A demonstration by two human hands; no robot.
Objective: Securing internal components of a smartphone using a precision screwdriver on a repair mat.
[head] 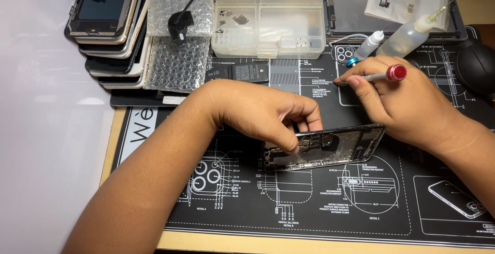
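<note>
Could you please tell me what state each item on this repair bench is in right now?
Phone frame: opened, insides exposed, propped on edge on the mat.
Left hand: fingers pinching inside the frame.
Right hand: holding a red-capped screwdriver.
Parts box: lid open.
Two squeeze bottles: lying tilted.
Stacked phones: piled, screens dark.

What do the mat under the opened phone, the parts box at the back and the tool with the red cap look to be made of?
The mat looks like matte black rubber or silicone: flat, dull, printed with white diagrams. The parts box seems to be translucent plastic, since small parts show through its cloudy walls. The tool in the right hand has a shiny silver shaft, probably metal, and a glossy red cap of unclear material.
</note>
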